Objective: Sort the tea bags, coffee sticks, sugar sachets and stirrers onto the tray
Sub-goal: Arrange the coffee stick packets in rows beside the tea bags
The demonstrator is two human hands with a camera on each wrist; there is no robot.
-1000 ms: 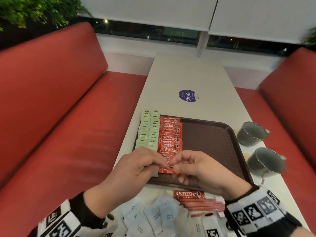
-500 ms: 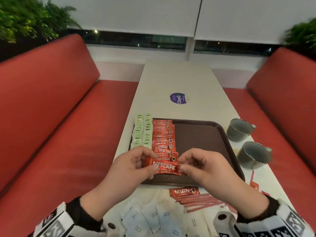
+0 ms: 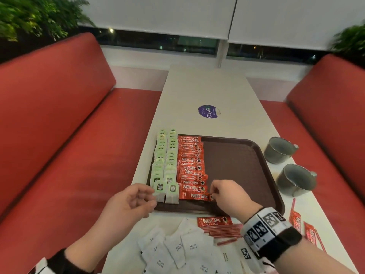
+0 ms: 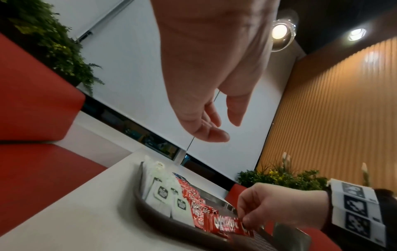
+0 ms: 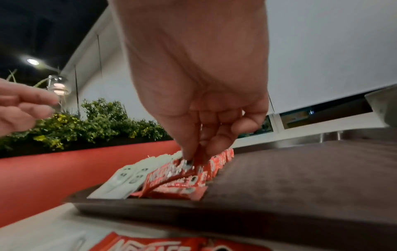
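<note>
Step in hand: right hand [image 3: 225, 196] pinches the right end of a coffee stick [image 3: 195, 196], thumb and fingertips clamped on it, setting it at the near end of the red row on the brown tray [image 3: 246, 155] beside 2 columns of tea bags [image 3: 166, 165]; left hand [image 3: 130, 202] hovers just left, fingers loosely curled, holding nothing. Next, likely: release, then fetch the loose stick [image 3: 214, 221] on the white table [image 3: 207, 88], near sugar sachets [image 3: 177, 248] and stirrers [image 3: 223, 230]. Red booth benches [image 3: 59, 115] flank the table; 2 grey mugs [image 3: 280, 150] stand right of the tray.

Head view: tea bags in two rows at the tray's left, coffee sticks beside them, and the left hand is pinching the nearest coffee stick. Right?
Not quite: the right hand pinches the nearest coffee stick; the left hand hovers empty, as the head view shows. Tea bags and tray are as you say.
</note>
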